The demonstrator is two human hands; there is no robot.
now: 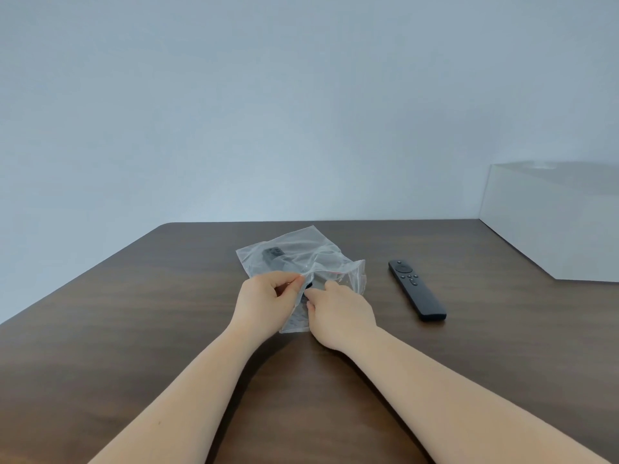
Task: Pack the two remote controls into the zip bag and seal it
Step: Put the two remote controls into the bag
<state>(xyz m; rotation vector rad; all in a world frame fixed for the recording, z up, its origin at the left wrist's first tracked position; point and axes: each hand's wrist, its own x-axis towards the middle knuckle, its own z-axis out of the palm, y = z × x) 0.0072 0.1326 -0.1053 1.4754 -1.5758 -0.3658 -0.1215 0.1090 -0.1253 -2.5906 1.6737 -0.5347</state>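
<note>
Head view: left hand [264,298] pinches zip bag [294,259] mouth; right hand [338,313] pushes first remote [278,254] inside — its grip hidden. Second remote [416,289] lies loose to the right, long axis running near-to-far, closest to right hand.

Centre of frame: we see the left hand [259,298] pinching the zip bag [294,259] mouth; the right hand [338,313] grips a dark remote [273,253] partly inside. The second remote [416,288] lies right of the bag on the table [117,313].
</note>
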